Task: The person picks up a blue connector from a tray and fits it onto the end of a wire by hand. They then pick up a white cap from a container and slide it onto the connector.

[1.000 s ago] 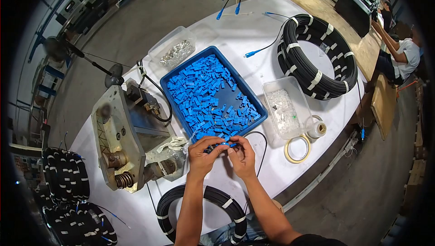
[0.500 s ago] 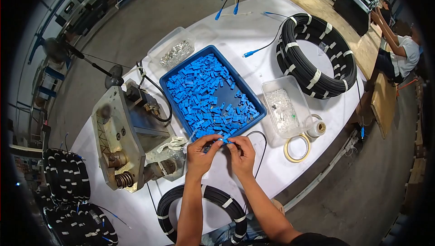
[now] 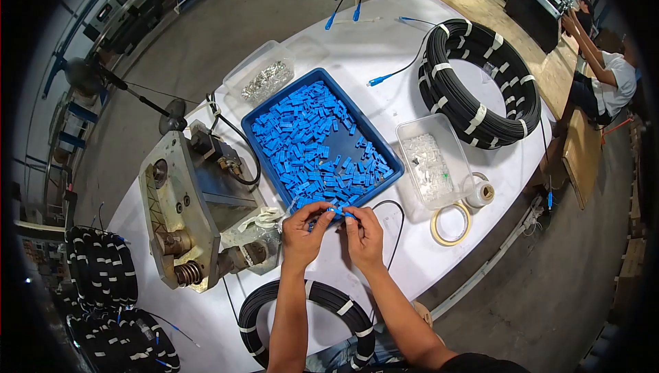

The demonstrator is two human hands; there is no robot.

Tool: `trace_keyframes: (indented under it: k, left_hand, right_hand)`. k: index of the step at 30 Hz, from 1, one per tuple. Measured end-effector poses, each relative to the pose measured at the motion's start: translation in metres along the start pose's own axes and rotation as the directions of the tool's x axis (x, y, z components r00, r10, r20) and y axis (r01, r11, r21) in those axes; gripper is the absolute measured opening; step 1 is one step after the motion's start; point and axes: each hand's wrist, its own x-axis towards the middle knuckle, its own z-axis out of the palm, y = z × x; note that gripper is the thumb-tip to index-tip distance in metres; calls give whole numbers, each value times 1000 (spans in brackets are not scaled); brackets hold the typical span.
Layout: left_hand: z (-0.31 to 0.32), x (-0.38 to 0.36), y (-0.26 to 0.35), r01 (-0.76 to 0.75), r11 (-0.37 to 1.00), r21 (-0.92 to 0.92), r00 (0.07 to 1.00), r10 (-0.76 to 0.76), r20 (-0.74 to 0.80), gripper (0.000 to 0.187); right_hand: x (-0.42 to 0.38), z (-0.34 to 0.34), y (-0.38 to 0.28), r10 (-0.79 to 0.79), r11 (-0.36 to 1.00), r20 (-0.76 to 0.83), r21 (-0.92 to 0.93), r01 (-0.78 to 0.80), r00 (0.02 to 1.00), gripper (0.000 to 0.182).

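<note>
My left hand (image 3: 303, 233) and my right hand (image 3: 364, 236) meet just below the near corner of a blue tray (image 3: 269, 175), both pinching one small blue connector piece (image 3: 336, 212) between the fingertips. The tray is full of several loose blue connector housings (image 3: 309, 146). A thin black cable (image 3: 397, 225) curves from my hands over the white table (image 3: 357, 50). A coil of black cable (image 3: 309, 301) lies under my forearms at the table's near edge.
A grey metal press machine (image 3: 189, 208) stands left of my hands. A clear tub of clear parts (image 3: 431, 160), tape rolls (image 3: 452, 225) and a large black cable coil (image 3: 477, 85) lie right. A tub of metal parts (image 3: 264, 74) sits behind. Another person (image 3: 604, 81) works far right.
Both hands have shifted slightly up toward the tray, still working the same blue piece; the rest of the table is unchanged.
</note>
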Motion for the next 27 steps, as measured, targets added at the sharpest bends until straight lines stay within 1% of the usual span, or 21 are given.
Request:
trace_keyframes:
  k: [4, 8, 10, 14, 16, 20, 22, 26, 27]
  left_hand:
    - [0, 0, 0, -7, 1000, -7, 1000, 7, -1, 19]
    - [-1, 1, -4, 4, 1000, 25, 1000, -4, 1, 19]
    - [-1, 0, -6, 10, 999, 45, 1000, -11, 9, 19]
    - [-3, 1, -6, 12, 998, 67, 1000, -14, 22, 17]
    - [-2, 1, -7, -6, 1000, 2, 1000, 6, 17, 15]
    - [-2, 2, -10, 8, 999, -33, 1000, -8, 20, 16]
    - [-2, 3, -6, 89, 995, -53, 996, -89, 5, 17]
    - [-3, 4, 0, 129, 989, -77, 991, -126, 37, 18]
    - [-3, 4, 0, 129, 990, -63, 991, -126, 41, 18]
  right_hand:
    - [-1, 0, 5, 10, 1000, 31, -7, -9, 999, 12]
    - [-1, -1, 3, 10, 999, 20, -32, -9, 1000, 12]
    - [-1, -2, 4, -9, 998, 17, -59, 10, 1000, 12]
    - [1, -2, 4, -56, 997, 2, -51, 56, 998, 13]
    - [0, -3, 3, -20, 998, 29, -51, 21, 999, 13]
    - [-1, -4, 6, -20, 999, 47, -24, 21, 999, 14]
    - [-1, -3, 4, 30, 999, 82, 7, -31, 996, 14]
    - [-2, -3, 7, 59, 996, 98, 63, -66, 993, 14]
    - [-3, -3, 9, 88, 989, 99, 107, -99, 991, 13]
